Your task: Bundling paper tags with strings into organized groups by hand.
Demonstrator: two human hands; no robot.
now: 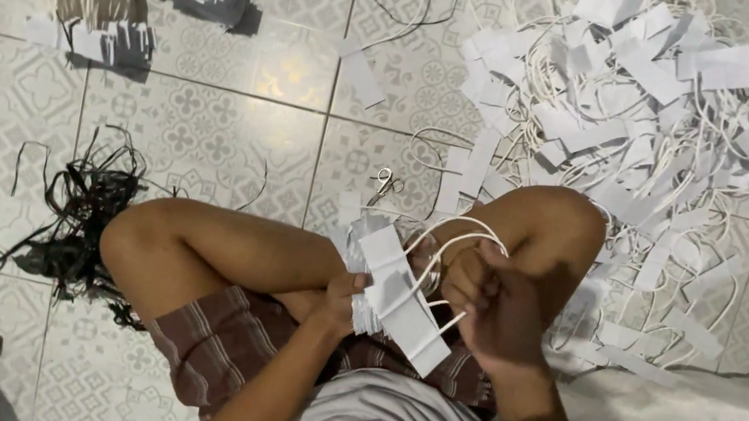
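Your left hand [341, 298] grips a stack of white tags [397, 290]; your right hand [482, 295] pinches their cord loops [451, 239], which could snag and spill the stack.

Left hand [341, 298] raised from below on a bent forearm, fingers curled shut and knuckles up, pressed against the left side of what it grips. Right hand [492, 306] just beside it, closed in a loose fist with the back toward the camera, fingertips pinched together at the top. Both forearms angled inward from the lower edge, wrists near each other above the lap.
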